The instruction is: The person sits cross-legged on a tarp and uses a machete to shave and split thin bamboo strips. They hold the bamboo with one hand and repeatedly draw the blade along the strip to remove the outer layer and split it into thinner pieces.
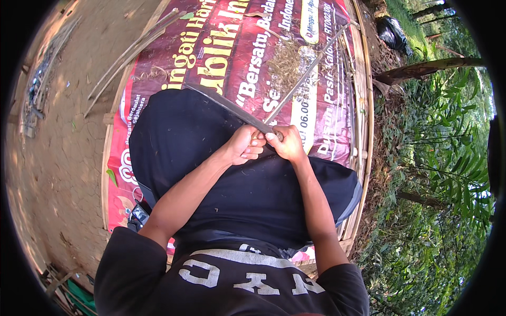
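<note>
Across my lap lies the long grey blade of a machete (226, 105), its tip toward the far left. My right hand (287, 143) is closed around its handle, thumb on top. A thin bamboo strip (300, 81) slants from my hands to the far right and crosses the blade close to the handle. My left hand (245, 145) is closed on the strip's near end, just left of my right hand. The two hands are side by side above my dark-clothed crossed legs (232, 184). Exactly where blade and strip touch is partly hidden by my fingers.
I sit on a bamboo platform (363, 105) covered by a red printed banner (327, 126). Curly shavings (287, 63) lie ahead. Long bamboo strips (132, 50) stick out at the far left. A small device (139, 213) is beside my left knee. Plants (437, 158) grow at the right.
</note>
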